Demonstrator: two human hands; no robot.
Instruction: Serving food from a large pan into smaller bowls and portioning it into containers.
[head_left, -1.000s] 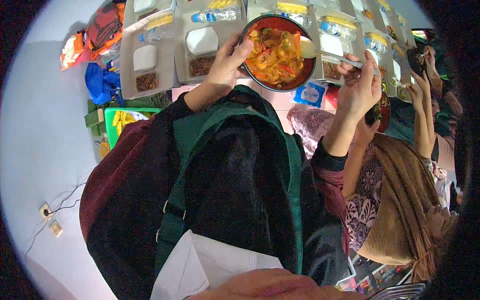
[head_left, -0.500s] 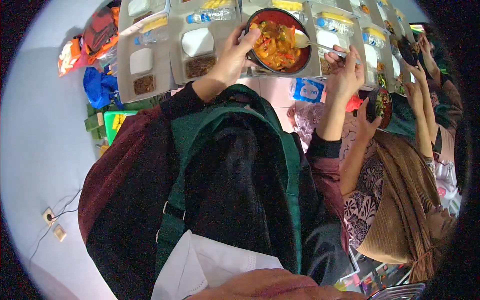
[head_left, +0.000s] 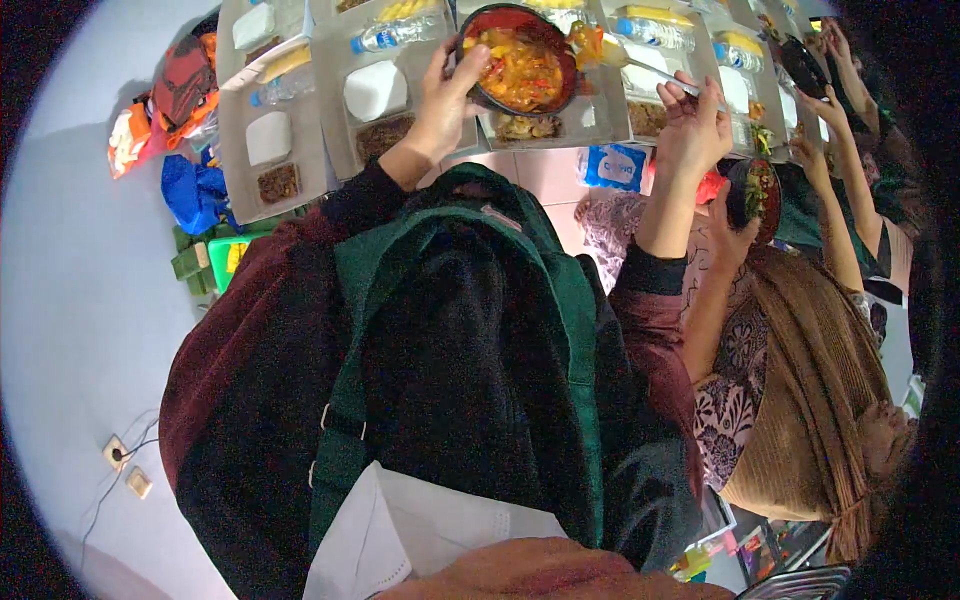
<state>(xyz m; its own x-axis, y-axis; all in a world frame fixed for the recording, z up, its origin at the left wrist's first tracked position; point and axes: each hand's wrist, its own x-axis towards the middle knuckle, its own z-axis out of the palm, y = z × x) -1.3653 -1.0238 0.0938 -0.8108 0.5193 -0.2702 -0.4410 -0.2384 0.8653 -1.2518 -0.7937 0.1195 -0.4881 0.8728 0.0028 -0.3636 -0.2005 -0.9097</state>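
Observation:
My left hand (head_left: 447, 108) is wrapped round the side of a dark bowl (head_left: 562, 68) with a red inside, its thumb over the rim. Orange stew with red and yellow pieces (head_left: 520, 75) fills much of the bowl. In my right hand (head_left: 690, 130) is the handle of a metal spoon (head_left: 655, 72), pinched between the fingers. A scoop of stew (head_left: 588, 42) sits on the spoon, just right of the bowl's rim. Below both is an open cardboard meal box (head_left: 600, 118), with a portion of brown food (head_left: 527, 127) at its near side.
More open boxes line the table, with white rice blocks (head_left: 375, 91), brown portions (head_left: 278, 183) and water bottles (head_left: 393, 36). At my right, another person's hand (head_left: 735, 235) holds a bowl of greens (head_left: 765, 195). Blue and orange bags (head_left: 190, 190) lie by the left wall.
The spoon has come out of the stew with a scoop on it and is now right of the bowl. My left hand and the bowl have shifted left and slightly away.

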